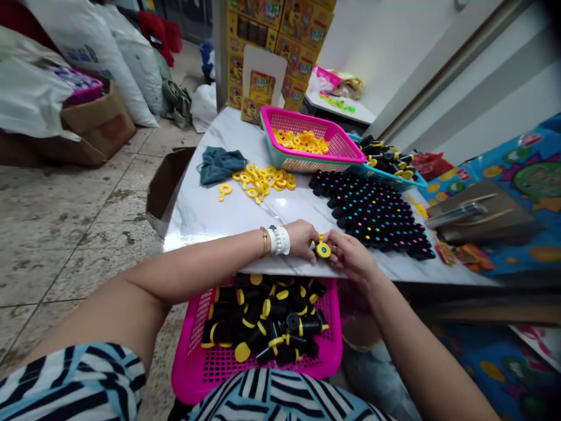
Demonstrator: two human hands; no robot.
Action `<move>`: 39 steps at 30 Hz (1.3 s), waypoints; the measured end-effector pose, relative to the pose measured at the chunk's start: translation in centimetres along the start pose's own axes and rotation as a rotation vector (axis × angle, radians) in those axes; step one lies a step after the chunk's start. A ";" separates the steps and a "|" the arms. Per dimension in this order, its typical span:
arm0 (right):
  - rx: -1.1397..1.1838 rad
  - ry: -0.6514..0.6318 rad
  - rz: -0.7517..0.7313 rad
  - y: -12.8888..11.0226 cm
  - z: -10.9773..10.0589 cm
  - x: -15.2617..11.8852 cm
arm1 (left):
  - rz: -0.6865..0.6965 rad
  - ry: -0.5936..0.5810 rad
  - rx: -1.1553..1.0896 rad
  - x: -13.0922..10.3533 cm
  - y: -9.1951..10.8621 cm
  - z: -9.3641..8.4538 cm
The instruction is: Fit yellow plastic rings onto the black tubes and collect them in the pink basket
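Note:
Near the table's front edge, a round yellow cap (323, 251) with a small tab and a blue centre sits between my two hands. My left hand (301, 238) is closed at its left side, fingertips on the tab. From the right, the fingers of my right hand (350, 255) pinch it; whatever lies behind the cap is hidden. Loose yellow ring-shaped caps (263, 180) form a pile on the tabletop. To the right stand rows of black cylinders (372, 210) with coloured dots on top. Below the edge, a pink basket (188, 356) holds black cylinders with yellow caps (267, 327).
A pink basket (346, 151) with yellow caps stands at the back of the marble-patterned table (210, 222). Beside it is a blue basket (397, 179) of capped cylinders. A dark cloth (222, 164) lies left. Yellow boxes (280, 52) are stacked behind; white sacks (100, 52) stand on the floor.

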State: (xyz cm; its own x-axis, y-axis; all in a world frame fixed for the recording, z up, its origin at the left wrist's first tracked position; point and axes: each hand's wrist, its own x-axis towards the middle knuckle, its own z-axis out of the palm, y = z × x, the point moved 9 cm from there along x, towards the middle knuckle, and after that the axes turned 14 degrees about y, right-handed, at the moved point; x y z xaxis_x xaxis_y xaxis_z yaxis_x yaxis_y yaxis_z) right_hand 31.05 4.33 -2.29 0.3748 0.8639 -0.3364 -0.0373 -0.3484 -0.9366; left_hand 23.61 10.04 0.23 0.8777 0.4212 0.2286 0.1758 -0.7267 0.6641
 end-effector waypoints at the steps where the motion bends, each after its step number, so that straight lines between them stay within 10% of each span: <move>1: -0.004 -0.012 0.007 0.0 0.1 0.2 | 0.018 -0.022 -0.012 0.0 0.1 0.1; 11: -0.146 -0.190 0.102 -0.6 -0.2 1.2 | 0.070 -0.059 0.056 -0.5 1.2 0.3; 24: 0.260 0.337 -0.017 0.8 -2.0 0.8 | -0.017 0.061 -0.052 -0.6 0.0 -0.6; 39: -0.020 -0.118 0.020 -0.7 0.1 0.8 | -0.039 0.038 -0.083 -0.9 0.4 -0.2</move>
State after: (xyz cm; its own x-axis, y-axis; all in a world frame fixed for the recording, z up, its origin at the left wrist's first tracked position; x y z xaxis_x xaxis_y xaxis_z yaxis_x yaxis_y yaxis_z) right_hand 31.33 5.31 -1.95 0.2623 0.8931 -0.3656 -0.0244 -0.3726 -0.9277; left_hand 22.82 9.54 0.45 0.8530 0.4698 0.2275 0.1705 -0.6628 0.7291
